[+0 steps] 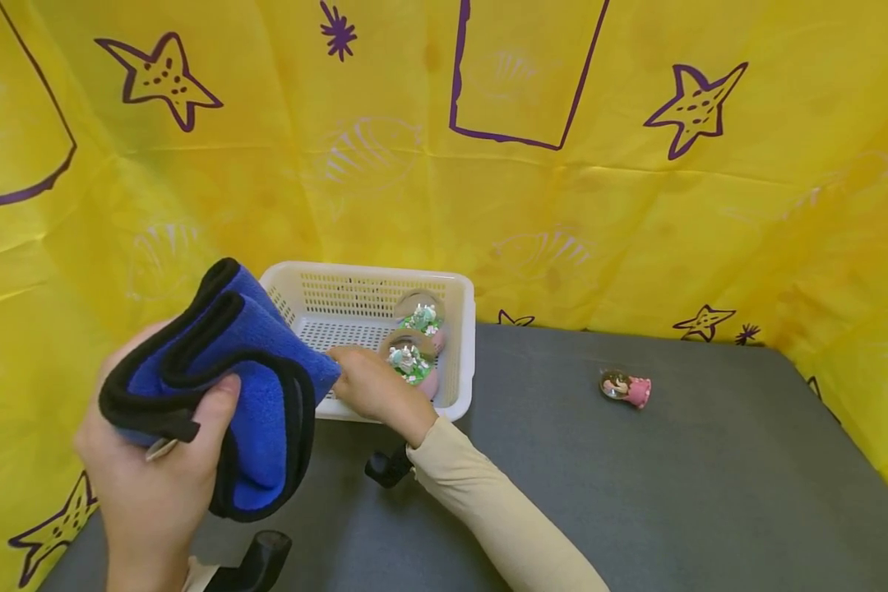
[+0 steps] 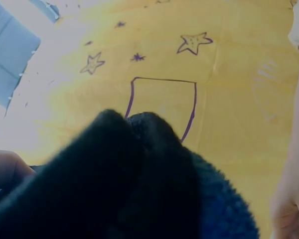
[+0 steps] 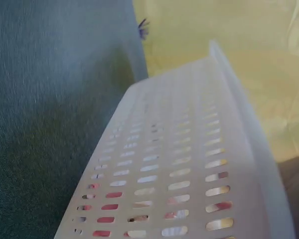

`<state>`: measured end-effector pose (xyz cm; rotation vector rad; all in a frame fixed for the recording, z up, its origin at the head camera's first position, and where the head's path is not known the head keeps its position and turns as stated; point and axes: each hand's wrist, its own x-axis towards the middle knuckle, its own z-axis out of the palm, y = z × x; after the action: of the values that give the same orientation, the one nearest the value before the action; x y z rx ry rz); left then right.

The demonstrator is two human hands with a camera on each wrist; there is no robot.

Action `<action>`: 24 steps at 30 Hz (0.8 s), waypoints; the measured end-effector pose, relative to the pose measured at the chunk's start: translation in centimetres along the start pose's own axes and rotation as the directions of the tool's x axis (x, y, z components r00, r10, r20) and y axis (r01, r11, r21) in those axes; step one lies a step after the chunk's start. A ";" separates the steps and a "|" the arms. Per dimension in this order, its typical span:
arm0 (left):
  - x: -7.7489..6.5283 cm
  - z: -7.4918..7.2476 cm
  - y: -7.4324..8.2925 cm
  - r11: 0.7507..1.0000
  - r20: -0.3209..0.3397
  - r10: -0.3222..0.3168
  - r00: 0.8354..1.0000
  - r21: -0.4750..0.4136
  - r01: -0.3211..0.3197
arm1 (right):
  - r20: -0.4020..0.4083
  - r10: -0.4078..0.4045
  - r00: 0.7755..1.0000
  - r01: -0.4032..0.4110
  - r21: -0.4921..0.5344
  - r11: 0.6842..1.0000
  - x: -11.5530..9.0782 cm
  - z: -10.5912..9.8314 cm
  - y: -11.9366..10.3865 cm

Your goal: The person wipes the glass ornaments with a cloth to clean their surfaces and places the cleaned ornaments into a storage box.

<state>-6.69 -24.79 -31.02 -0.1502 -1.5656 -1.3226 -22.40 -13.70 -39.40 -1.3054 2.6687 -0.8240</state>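
Observation:
A folded blue cloth (image 1: 262, 411) with black edging is gripped in my left hand (image 1: 155, 485), thumb pressed over its folds. In the left wrist view the dark, blurred cloth (image 2: 139, 184) fills the lower middle. My right hand (image 1: 381, 390) reaches over the near side of a white slotted basket (image 1: 464, 345). Its fingertips are hidden behind the cloth's corner, so whether they hold anything cannot be seen. Two snow globes, a front one (image 1: 409, 362) and a rear one (image 1: 422, 319), sit at the basket's right end. They have clear domes and pink bases.
A small globe figurine with a pink base (image 1: 627, 388) lies on its side on the dark grey table (image 1: 710, 485), right of the basket. Behind hangs a yellow backdrop (image 1: 385, 197) with purple starfish drawings. Black wrist mounts (image 1: 388, 467) show beside the arms.

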 end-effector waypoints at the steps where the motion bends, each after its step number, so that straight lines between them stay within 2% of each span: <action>1: -0.1 0.0 0.0 1.000 0.006 -0.006 1.000 0.010 0.006 | -0.022 -0.047 0.999 0.047 0.005 0.999 -0.2 -0.1 0.0; 4: -0.2 -0.1 0.1 0.999 0.031 -0.019 0.999 0.035 0.018 | -0.090 -0.157 0.983 0.162 0.048 0.986 -1.0 -0.6 0.0; 6: -0.2 0.0 0.1 0.999 0.047 -0.030 0.998 0.024 0.029 | -0.135 -0.174 0.976 0.190 0.121 0.974 -1.8 -1.3 0.0; 10: -0.3 0.1 0.0 0.998 0.072 -0.042 0.997 -0.053 0.046 | -0.226 -0.155 0.962 0.210 0.243 0.947 -3.4 -2.9 0.4; 13: -0.4 0.2 -0.3 0.997 0.085 -0.048 0.995 -0.059 0.053 | -0.254 -0.125 0.959 0.198 0.284 0.938 -4.5 -4.0 1.2; 18: -0.8 0.5 -0.6 0.998 0.132 -0.058 0.990 -0.023 0.061 | -0.271 -0.091 0.958 0.173 0.293 0.940 -6.3 -5.2 2.6; 24: -1.2 0.9 -0.5 0.998 0.173 -0.025 0.985 0.055 0.015 | -0.309 -0.065 0.949 0.165 0.312 0.936 -8.4 -5.9 4.3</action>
<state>-7.00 -23.73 -32.06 -0.2222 -1.7514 -1.3106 -21.73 -2.64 -37.95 -1.3519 2.5069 -1.5226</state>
